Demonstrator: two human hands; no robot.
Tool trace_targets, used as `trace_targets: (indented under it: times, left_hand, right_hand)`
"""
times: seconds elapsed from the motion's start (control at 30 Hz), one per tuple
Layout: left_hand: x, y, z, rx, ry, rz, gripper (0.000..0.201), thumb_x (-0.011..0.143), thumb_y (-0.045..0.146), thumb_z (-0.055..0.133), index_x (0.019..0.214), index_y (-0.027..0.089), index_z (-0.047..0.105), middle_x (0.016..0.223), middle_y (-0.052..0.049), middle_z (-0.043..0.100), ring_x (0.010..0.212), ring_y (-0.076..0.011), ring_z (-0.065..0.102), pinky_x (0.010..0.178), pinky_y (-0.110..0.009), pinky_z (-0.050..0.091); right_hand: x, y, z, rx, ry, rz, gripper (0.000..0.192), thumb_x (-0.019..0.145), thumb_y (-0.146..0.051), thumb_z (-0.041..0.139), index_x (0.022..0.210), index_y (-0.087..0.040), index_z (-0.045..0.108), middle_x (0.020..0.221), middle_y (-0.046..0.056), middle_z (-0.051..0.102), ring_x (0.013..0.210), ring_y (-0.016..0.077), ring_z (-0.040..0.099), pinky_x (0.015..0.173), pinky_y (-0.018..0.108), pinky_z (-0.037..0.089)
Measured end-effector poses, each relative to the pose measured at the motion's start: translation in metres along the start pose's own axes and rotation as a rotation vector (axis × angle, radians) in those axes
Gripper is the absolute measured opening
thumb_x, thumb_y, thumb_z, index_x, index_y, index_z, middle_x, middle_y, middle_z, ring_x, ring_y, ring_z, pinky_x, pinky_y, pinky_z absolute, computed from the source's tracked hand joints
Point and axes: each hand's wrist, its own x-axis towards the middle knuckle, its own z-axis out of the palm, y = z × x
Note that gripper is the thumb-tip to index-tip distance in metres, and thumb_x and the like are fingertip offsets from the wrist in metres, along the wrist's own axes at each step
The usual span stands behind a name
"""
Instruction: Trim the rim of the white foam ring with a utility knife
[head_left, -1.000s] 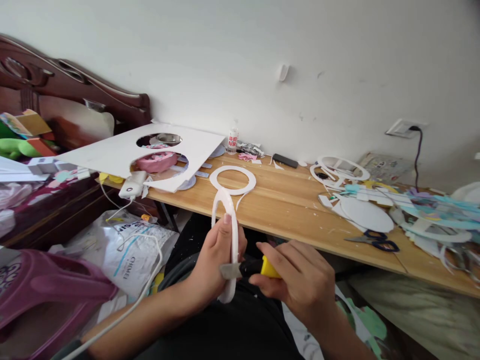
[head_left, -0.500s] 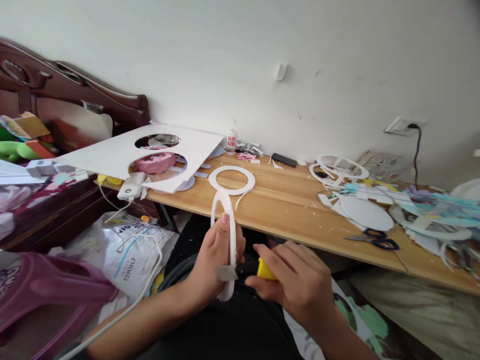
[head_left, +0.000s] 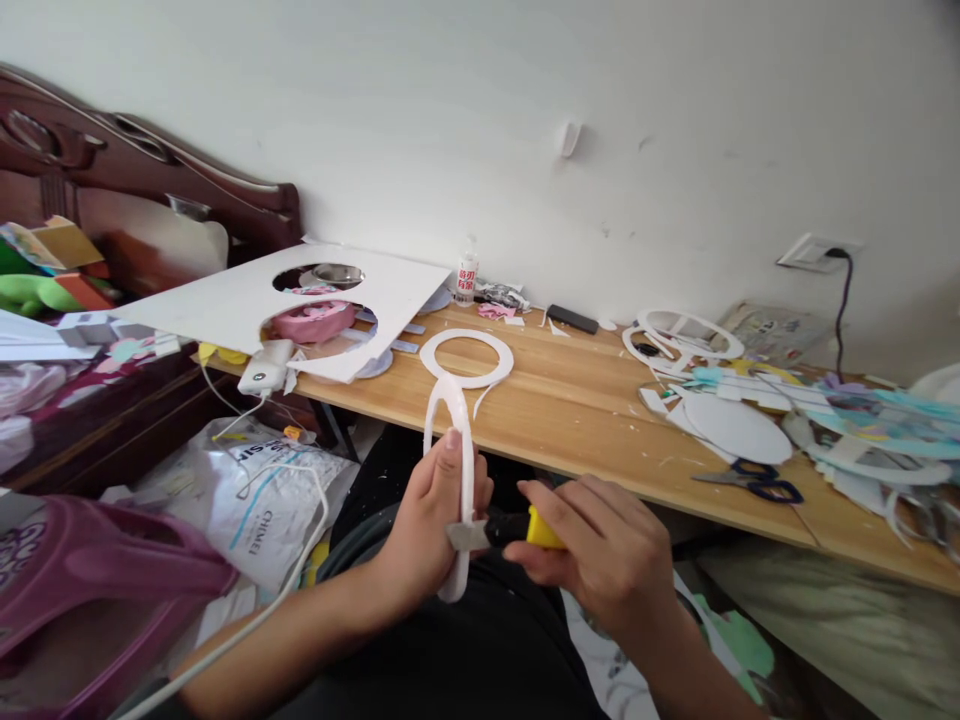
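Observation:
My left hand [head_left: 427, 500] is closed around a white foam ring [head_left: 466, 465], held on edge above my lap with the thumb on its near side. In my right hand [head_left: 604, 540] is a yellow and black utility knife [head_left: 544, 530], its blade lying across the lower part of the ring's edge. Whether the blade has cut in, I cannot tell. A second white ring [head_left: 429, 355] lies flat on the wooden table [head_left: 570, 400] beyond my hands, with a thin white strip [head_left: 487, 395] by its near edge.
A white board [head_left: 217, 295] with two round holes overhangs the table's left side. Scissors [head_left: 750, 480] lie at the right front, beside white discs [head_left: 739, 428] and scraps. A bottle [head_left: 466, 275] stands near the wall. A white cable [head_left: 300, 580] runs across my left forearm.
The knife and my right hand have shifted slightly right and up along the ring's edge. My left hand keeps its hold on the ring. The view has moved a little.

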Motion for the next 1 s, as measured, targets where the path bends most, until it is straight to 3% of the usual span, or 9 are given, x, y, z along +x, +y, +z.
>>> trace_targets:
  times: [0.1,0.33,0.53,0.7,0.87,1.0]
  left_hand:
    - [0.0,0.002,0.001,-0.011,0.024,-0.026,0.048,0.087,0.063,0.056,0.067,0.021,0.042,0.05,0.008,0.031,0.04,-0.0071,0.024,0.029,-0.015,0.022]
    - [0.002,-0.005,0.0,0.001,-0.014,0.051,0.047,0.09,0.056,0.057,0.066,0.018,0.044,0.051,0.007,0.036,0.045,-0.0059,0.03,0.039,-0.014,0.032]
    - [0.0,-0.004,0.002,0.002,0.006,-0.071,0.048,0.086,0.064,0.056,0.068,0.021,0.042,0.051,0.009,0.03,0.039,-0.0061,0.022,0.027,-0.014,0.026]
    - [0.0,-0.004,0.003,0.005,0.01,-0.017,0.048,0.088,0.06,0.057,0.066,0.02,0.042,0.051,0.009,0.032,0.041,-0.005,0.027,0.033,-0.013,0.029]
    - [-0.001,-0.004,0.002,0.052,0.055,-0.075,0.05,0.083,0.066,0.058,0.07,0.02,0.045,0.05,0.01,0.038,0.032,-0.0037,0.026,0.027,-0.015,0.027]
    - [-0.002,-0.004,0.002,0.021,0.032,-0.086,0.048,0.084,0.064,0.059,0.071,0.019,0.046,0.053,0.008,0.041,0.036,-0.0048,0.033,0.029,-0.014,0.029]
  right_hand:
    - [-0.004,0.007,0.0,-0.026,0.029,0.023,0.043,0.094,-0.051,0.057,0.106,-0.012,0.07,0.072,0.006,0.065,0.07,0.0177,0.059,0.071,0.031,0.041]
    - [0.003,-0.002,0.002,0.016,0.024,0.004,0.047,0.094,-0.055,0.054,0.103,-0.011,0.07,0.07,0.006,0.065,0.068,0.0173,0.058,0.071,0.032,0.04]
    - [0.002,0.003,0.002,-0.026,0.055,0.027,0.043,0.095,-0.052,0.054,0.105,-0.013,0.07,0.071,0.006,0.066,0.07,0.0165,0.058,0.072,0.03,0.04]
    - [0.005,0.0,0.004,0.01,0.042,0.019,0.047,0.095,-0.054,0.053,0.102,-0.011,0.07,0.069,0.006,0.064,0.069,0.0178,0.058,0.071,0.031,0.04]
    - [0.006,0.005,0.002,-0.04,0.088,0.038,0.041,0.094,-0.05,0.058,0.104,-0.011,0.069,0.071,0.006,0.065,0.07,0.0178,0.058,0.071,0.031,0.04]
    - [0.006,0.004,0.001,0.007,0.05,0.002,0.045,0.094,-0.054,0.055,0.101,-0.012,0.07,0.069,0.006,0.064,0.068,0.0168,0.058,0.07,0.03,0.04]
